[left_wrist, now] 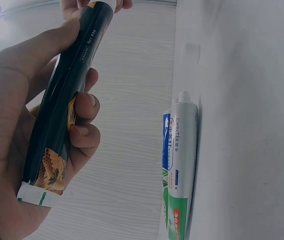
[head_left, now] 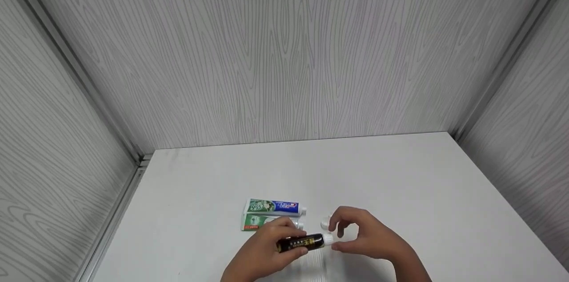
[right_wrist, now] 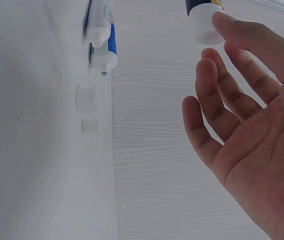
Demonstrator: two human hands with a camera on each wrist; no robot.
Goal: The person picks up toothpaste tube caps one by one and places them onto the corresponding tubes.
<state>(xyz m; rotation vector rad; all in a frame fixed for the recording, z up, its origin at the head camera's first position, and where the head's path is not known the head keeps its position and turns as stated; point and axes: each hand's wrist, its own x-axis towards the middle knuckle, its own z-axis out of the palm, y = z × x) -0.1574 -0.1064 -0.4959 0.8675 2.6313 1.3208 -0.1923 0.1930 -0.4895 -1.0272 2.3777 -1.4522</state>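
Observation:
My left hand [head_left: 269, 246] grips a black toothpaste tube [head_left: 298, 243] with gold lettering, fingers and thumb wrapped round its body. In the left wrist view the crimped white end of the tube [left_wrist: 38, 195] points back toward the palm. A white cap [head_left: 328, 239] sits on the tube's other end, facing my right hand [head_left: 366, 233]. The right hand is loosely curved beside this cap [right_wrist: 205, 24]. Its thumb tip overlaps the cap's edge in the right wrist view, while the other fingers are apart from it.
Two more toothpaste tubes lie side by side behind the left hand: a blue and green one [head_left: 284, 207] and a white and green one [head_left: 252, 222], both with bare nozzles. Two loose white caps [right_wrist: 88, 100] stand close together on the white table [head_left: 200, 184]. Grey wood-grain panels [head_left: 284, 50] enclose it.

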